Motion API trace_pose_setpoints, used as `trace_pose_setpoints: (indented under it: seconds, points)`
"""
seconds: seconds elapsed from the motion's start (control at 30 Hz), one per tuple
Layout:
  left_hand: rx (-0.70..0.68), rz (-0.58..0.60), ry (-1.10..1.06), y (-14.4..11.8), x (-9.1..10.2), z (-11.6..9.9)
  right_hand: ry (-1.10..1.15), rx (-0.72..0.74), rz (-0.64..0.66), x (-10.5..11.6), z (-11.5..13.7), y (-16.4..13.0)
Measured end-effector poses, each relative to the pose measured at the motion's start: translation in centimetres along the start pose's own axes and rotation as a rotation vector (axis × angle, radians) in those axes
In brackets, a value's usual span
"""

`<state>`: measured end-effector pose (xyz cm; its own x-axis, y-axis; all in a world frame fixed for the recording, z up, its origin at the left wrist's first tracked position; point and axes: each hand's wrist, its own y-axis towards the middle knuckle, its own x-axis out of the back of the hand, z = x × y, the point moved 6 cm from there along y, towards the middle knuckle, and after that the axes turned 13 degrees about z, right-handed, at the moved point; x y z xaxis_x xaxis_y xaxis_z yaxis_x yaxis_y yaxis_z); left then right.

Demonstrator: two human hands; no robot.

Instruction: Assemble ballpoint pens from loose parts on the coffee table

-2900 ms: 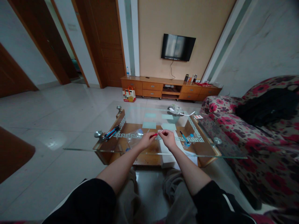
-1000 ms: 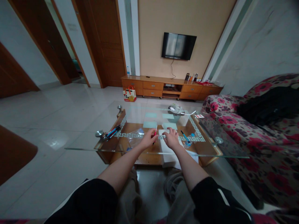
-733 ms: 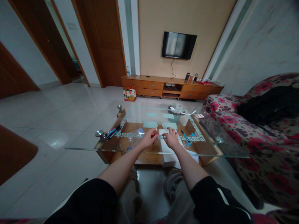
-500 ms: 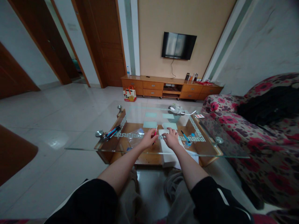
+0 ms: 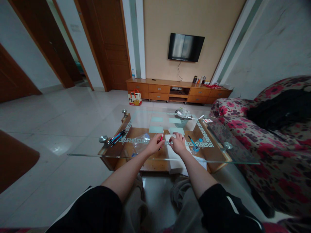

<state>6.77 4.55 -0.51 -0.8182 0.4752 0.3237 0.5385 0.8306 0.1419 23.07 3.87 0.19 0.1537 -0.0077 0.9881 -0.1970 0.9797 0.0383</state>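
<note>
My left hand (image 5: 155, 144) is closed round a slim red pen (image 5: 162, 137), above the near part of the glass tabletop. The pen stands tilted, its thin pale end up and its dark end below the fingers. Just to the right, my right hand (image 5: 178, 143) is bent, thumb and forefinger brought together; whatever may lie between them is too small to make out. A blue pen (image 5: 193, 142) lies on the glass to the right of that hand. Several dark and blue pens (image 5: 116, 138) lie in a bunch at the left of the tabletop.
The glass coffee table (image 5: 84, 155) has metal knobs at its corners. A clear plastic bag (image 5: 141, 144) shows left of my hands, a white box (image 5: 175, 166) under the glass. Toward the back sits a basket (image 5: 184, 122). A floral sofa (image 5: 274, 174) stands at the right.
The fingers of my right hand have curled a little, with the thumb and forefinger drawn in. My left hand and the red pen have hardly moved.
</note>
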Motion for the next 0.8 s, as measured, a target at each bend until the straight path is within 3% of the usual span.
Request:
trace_pose_setpoints:
  seconds: [0.3,0.5,0.8]
  points:
    - [0.02,0.003,-0.012,0.1,-0.1,0.3,0.041,0.051,-0.052,0.9,0.7,-0.4]
    - [-0.017,0.015,-0.017,0.1,-0.1,0.4,0.23,0.102,-0.205,2.8,1.5,-0.6]
    - [-0.005,-0.012,0.073,-0.1,0.2,0.1,0.541,0.101,-0.302,3.5,1.1,-0.8]
